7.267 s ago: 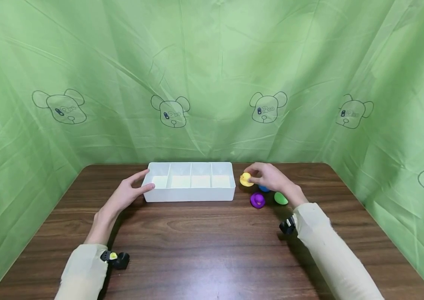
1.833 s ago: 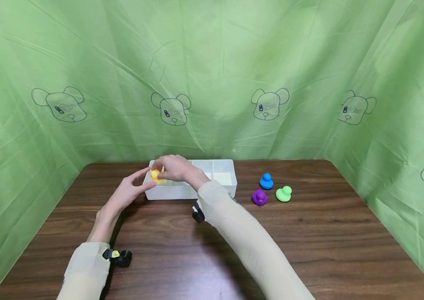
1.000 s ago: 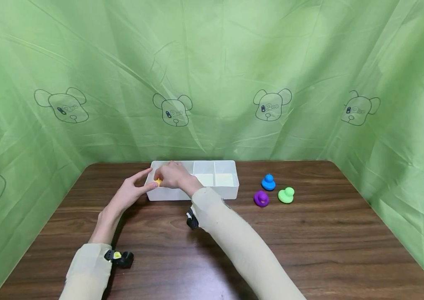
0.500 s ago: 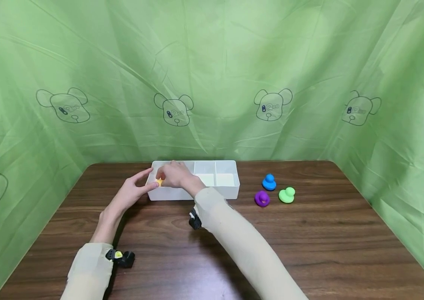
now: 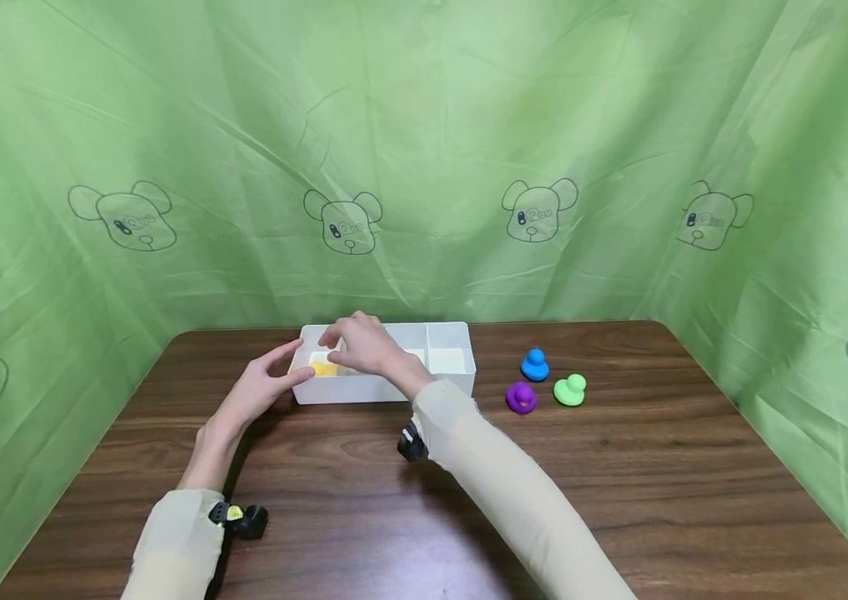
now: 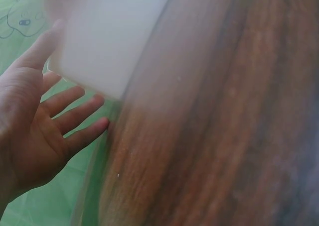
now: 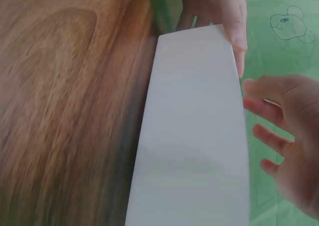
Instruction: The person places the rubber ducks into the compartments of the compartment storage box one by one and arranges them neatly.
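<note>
A white divided box [image 5: 379, 388] stands near the back of the table. In its leftmost compartment lies a yellow rubber duck [image 5: 323, 368], partly hidden behind the front wall. My left hand [image 5: 256, 385] rests against the box's left end, thumb at the front rim, and the left wrist view shows its fingers [image 6: 75, 119] straight and spread. Just above the left compartments is my right hand [image 5: 367, 346], thumb and fingers apart and holding nothing. To the right of the box sit a blue duck [image 5: 535, 365], a purple duck [image 5: 521, 397] and a light green duck [image 5: 570, 390].
The dark wooden table [image 5: 364, 500] extends in front of the box. A green cloth [image 5: 424, 167] with printed bear heads hangs behind and at both sides. My right forearm [image 5: 514, 492] crosses over the table's front right part.
My right hand has carried the yellow duck from beside the other ducks to the leftmost compartment, let go of it and lifted slightly to the right. My left hand has stayed at the box's end.
</note>
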Tool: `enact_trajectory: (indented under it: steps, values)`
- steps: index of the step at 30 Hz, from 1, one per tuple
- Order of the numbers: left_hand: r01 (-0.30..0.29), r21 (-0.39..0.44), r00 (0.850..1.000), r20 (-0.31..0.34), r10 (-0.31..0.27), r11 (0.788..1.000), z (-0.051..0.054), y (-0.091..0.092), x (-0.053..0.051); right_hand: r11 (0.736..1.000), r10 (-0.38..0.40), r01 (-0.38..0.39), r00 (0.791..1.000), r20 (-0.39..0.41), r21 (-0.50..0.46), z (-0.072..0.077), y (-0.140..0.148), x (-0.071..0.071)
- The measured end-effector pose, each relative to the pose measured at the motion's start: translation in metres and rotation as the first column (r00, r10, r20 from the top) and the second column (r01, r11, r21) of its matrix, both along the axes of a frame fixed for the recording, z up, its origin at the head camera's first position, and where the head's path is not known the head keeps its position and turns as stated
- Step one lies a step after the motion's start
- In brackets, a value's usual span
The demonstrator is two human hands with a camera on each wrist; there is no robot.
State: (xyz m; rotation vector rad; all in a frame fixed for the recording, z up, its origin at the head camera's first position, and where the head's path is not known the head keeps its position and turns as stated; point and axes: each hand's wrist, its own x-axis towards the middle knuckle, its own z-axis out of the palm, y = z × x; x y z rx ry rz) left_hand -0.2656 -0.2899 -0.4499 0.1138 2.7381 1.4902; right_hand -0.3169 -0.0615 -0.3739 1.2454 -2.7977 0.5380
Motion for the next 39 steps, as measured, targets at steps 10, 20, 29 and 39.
enact_trajectory:
  steps: [10, 20, 29, 39]
  values:
    - [-0.003, -0.005, 1.000, 0.011, 0.003, 1.000, -0.002, 0.000, 0.000, 0.998, -0.018, 0.017, 1.000, -0.019, -0.066, -0.002, 0.023, 0.004]
    - [-0.007, -0.006, 1.000, 0.003, 0.007, 1.000, -0.007, 0.003, -0.002, 0.991, -0.063, 0.056, 0.997, -0.048, -0.124, -0.001, 0.054, 0.016]
    - [-0.009, -0.043, 1.000, -0.012, 0.008, 0.999, -0.001, -0.003, -0.004, 0.970, -0.108, 0.085, 0.990, -0.086, -0.230, -0.003, 0.093, 0.022]
    - [-0.003, -0.041, 1.000, -0.012, 0.002, 0.999, -0.002, -0.001, -0.004, 0.955, -0.147, 0.102, 0.978, -0.145, -0.277, -0.011, 0.120, 0.030]
